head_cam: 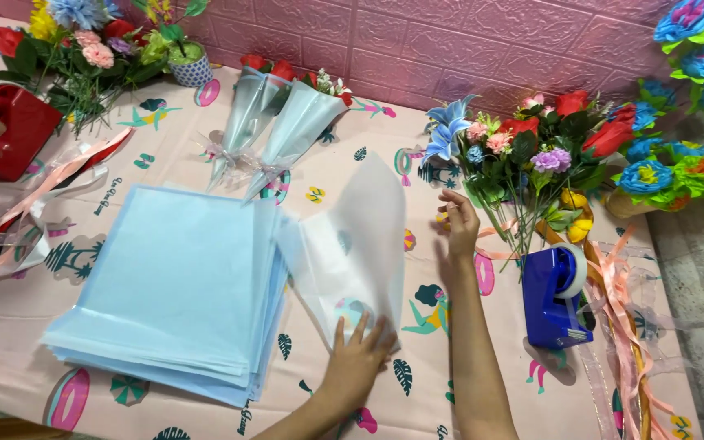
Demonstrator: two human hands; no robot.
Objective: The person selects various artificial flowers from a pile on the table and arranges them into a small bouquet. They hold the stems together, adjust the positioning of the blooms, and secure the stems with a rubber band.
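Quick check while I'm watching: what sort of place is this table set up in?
Probably a craft table for making artificial bouquets. Loose fake flowers lie by the right hand, a stack of light blue wrapping sheets sits beside the left hand, and two finished wrapped bouquets lie behind.

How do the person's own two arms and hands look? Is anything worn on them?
Both forearms are bare as far as the view shows: no sleeves, gloves, watch or bracelet. The left hand and right hand show no rings that I can make out. The fingernails look short and plain, though they are too small to be sure. A different person's hand shows at the far left edge.
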